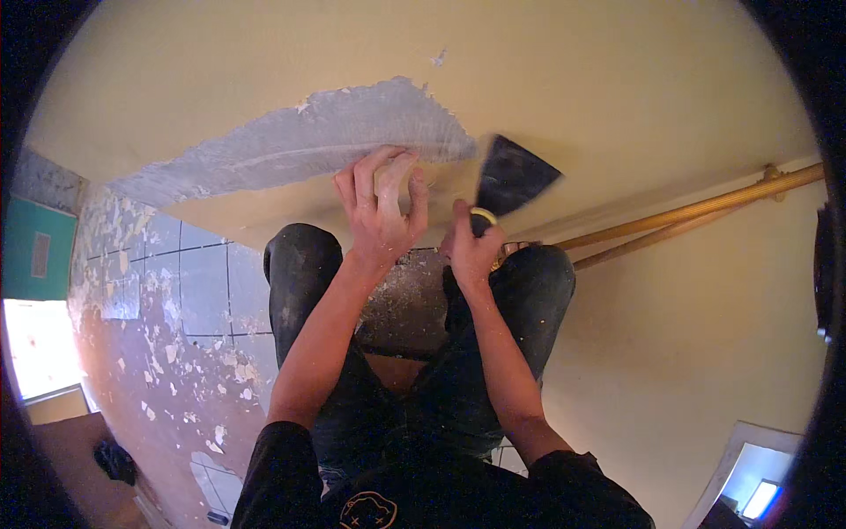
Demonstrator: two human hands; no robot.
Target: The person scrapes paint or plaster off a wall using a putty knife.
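Note:
A putty knife (517, 173) with a broad dark blade and a black-and-yellow handle is gripped in my right hand (470, 241). Its blade points up and to the right, in front of the yellow painted wall (595, 79) and slightly blurred. My left hand (383, 205) is at the lower edge of a bare grey patch (370, 122), fingers bent and apart, dusty with white powder. No object shows in it, and whether its fingertips touch the wall cannot be made out. The patch has ragged paint edges and tapers down to the left.
Pale paint flakes (170, 354) litter the tiled floor (203, 284) on the left. Below my hands, between my knees, is a dusty, speckled dark surface (406, 297). A wooden rail (694, 203) runs along the wall at right. A doorway (760, 473) shows at lower right.

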